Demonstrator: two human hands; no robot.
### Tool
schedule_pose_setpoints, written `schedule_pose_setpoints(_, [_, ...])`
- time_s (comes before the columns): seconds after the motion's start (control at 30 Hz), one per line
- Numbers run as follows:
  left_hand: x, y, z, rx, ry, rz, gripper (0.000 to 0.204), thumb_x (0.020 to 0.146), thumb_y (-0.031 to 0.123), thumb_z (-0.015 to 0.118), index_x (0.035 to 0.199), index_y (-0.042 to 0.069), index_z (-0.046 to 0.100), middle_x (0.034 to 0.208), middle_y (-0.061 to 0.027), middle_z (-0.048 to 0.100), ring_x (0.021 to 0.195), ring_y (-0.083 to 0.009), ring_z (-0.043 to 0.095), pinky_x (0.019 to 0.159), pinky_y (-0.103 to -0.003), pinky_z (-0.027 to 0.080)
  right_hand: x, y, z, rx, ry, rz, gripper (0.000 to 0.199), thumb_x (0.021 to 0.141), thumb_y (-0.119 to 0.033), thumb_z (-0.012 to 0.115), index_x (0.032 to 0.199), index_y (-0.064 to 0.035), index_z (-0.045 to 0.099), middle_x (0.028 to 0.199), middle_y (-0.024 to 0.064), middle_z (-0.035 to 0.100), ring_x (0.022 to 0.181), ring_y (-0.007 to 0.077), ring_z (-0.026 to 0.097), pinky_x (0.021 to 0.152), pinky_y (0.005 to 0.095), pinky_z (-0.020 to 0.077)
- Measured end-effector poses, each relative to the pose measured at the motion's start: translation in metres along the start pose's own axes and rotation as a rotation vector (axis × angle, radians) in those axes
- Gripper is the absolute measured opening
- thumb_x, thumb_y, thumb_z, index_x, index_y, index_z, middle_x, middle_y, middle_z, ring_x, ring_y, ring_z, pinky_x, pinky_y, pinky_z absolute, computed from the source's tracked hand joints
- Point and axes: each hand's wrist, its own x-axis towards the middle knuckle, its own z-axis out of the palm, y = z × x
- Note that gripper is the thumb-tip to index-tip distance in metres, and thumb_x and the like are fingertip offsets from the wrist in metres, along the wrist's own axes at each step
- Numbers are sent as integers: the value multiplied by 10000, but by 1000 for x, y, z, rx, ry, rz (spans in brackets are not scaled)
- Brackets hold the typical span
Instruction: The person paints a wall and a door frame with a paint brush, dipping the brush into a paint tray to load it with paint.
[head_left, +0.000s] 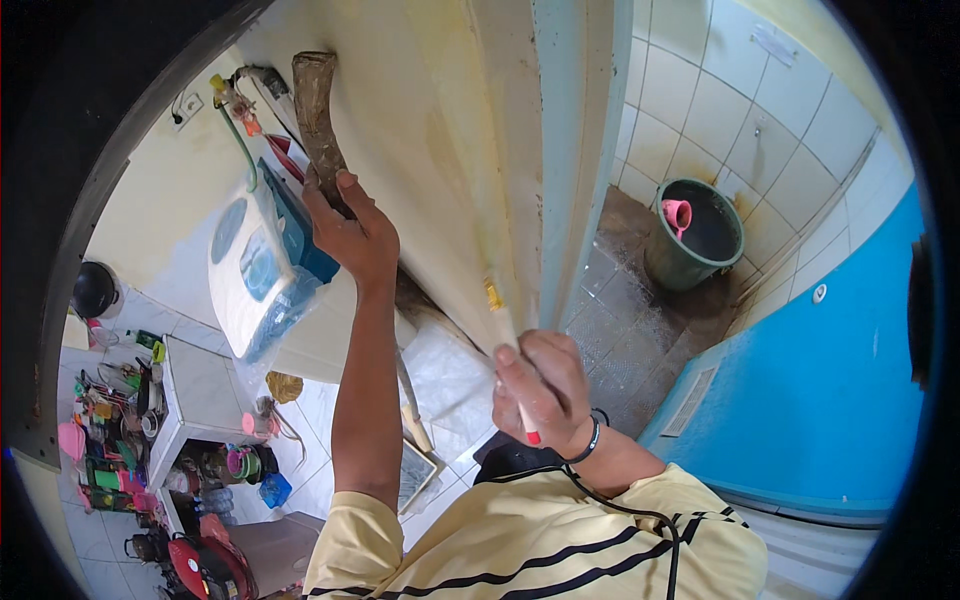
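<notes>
In my right hand (pixel 545 385) is a small paintbrush (pixel 507 325) with a pale handle and a red end. Its yellowish bristles point up and seem to meet the cream wall (pixel 430 150) near its corner. My fingers are closed round the handle. My left hand (pixel 350 220) is raised higher on the left, gripping a rough brown pole (pixel 316 105) that looks like wood. The pole's rounded top sticks up above my fingers. Behind my forearm, a brown length shows lower down that may be the same pole.
A washing machine (pixel 250 265) stands left of my left arm. Kitchenware crowds the lower left beside a red appliance (pixel 205 565). Below lies a tray (pixel 415 475) on the floor. Right of the pale blue door frame (pixel 572 150) are a green bucket (pixel 690 262) with a pink dipper (pixel 677 213) and a blue door (pixel 800 380).
</notes>
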Motion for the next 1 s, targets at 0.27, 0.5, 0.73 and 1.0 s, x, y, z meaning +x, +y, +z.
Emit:
schedule_pose_setpoints(0.27, [0, -4, 2, 13, 9, 17, 399, 993, 313, 531, 1185, -36, 542, 812, -81, 645, 621, -128, 562, 568, -275, 474, 2, 5, 8, -22, -22, -29, 418, 715, 64, 723, 1121, -10, 655, 940, 148, 570, 720, 292, 590, 611, 366, 523])
schedule_pose_setpoints(0.5, [0, -4, 2, -21, 27, 18, 416, 995, 330, 533, 1189, -38, 539, 803, -75, 643, 614, -120, 560, 559, -268, 467, 9, 9, 7, -36, -3, -29, 460, 692, 92, 730, 1135, 2, 643, 948, 150, 568, 744, 298, 579, 602, 351, 514])
schedule_pose_setpoints(0.73, [-1, 0, 0, -7, -13, -33, 412, 986, 271, 527, 1190, -87, 515, 866, -170, 652, 662, -246, 638, 561, -331, 517, 15, 9, 7, -27, -9, -14, 487, 682, 82, 740, 1151, -1, 639, 956, 151, 562, 749, 298, 582, 605, 351, 517])
schedule_pose_setpoints(1.0, [0, -4, -1, -1, -16, -26, 420, 986, 266, 530, 1219, -83, 508, 859, -165, 651, 658, -240, 633, 567, -323, 518, 10, 8, 7, -115, 16, 0, 476, 685, 84, 728, 1147, 4, 642, 958, 149, 561, 767, 303, 588, 623, 357, 525])
